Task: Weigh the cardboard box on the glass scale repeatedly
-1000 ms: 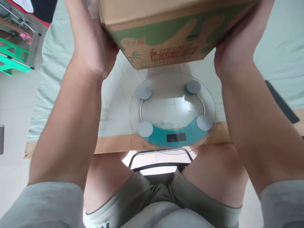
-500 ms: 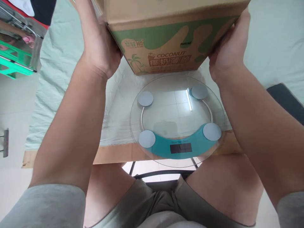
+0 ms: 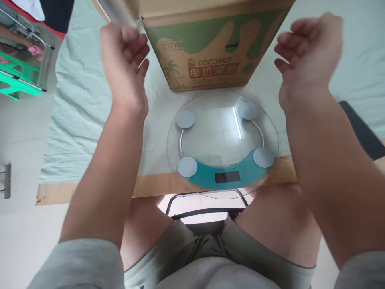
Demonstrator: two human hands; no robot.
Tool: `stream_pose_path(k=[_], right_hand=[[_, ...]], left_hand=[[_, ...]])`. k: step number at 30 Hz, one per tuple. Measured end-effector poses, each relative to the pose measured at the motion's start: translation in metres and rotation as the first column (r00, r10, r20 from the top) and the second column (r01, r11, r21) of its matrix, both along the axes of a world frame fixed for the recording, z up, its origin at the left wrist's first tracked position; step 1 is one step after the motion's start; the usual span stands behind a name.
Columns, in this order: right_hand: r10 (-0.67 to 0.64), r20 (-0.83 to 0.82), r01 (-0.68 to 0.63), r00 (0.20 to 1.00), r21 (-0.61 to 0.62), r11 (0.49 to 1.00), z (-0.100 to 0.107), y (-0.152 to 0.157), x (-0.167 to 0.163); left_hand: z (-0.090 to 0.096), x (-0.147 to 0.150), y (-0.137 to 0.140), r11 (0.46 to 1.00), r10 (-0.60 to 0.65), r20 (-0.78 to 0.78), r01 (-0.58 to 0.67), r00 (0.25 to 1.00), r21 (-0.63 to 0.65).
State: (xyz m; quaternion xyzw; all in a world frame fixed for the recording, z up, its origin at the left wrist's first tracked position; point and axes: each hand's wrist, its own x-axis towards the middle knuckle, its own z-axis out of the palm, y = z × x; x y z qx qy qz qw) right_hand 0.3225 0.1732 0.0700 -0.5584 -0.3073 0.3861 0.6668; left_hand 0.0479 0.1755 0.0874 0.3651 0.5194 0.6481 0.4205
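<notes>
A brown cardboard box with green print and the word COCONUT stands on the cloth-covered table, its upper part cut off by the frame. To its left, my left hand is in the air, apart from the box, fingers loosely curved and holding nothing. On the other side my right hand is likewise raised and empty, slightly blurred. Between my forearms lies a round glass bathroom scale with a teal display strip, just in front of the box. Its display looks dark, and its near rim juts past the table edge.
Pale green cloth covers the table up to a wooden front edge. A dark flat object lies beside my right forearm. Green plastic stools and another person's hand show at far left.
Both hands have let go of the cardboard box and moved outward from its sides. The box now stands by itself behind the scale.
</notes>
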Motion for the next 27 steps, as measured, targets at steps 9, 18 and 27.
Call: stream_pose_path(k=[9, 18, 27], right_hand=[[-0.1, 0.009, 0.097, 0.995, 0.155, 0.983, -0.001, -0.09, 0.003], [-0.254, -0.032, 0.255, 0.967, 0.056, 0.965, -0.034, -0.078, 0.025], [-0.36, -0.061, 0.357, 0.931, -0.062, 0.932, -0.032, -0.058, 0.031]], left_hand=[[-0.012, -0.034, -0.08, 0.988, 0.039, 0.141, -0.059, 0.989, 0.14], [-0.033, -0.023, -0.087, 0.995, -0.029, -0.016, 0.03, 0.999, 0.093], [-0.069, -0.065, -0.064, 0.982, 0.062, -0.195, -0.025, 0.979, 0.189]])
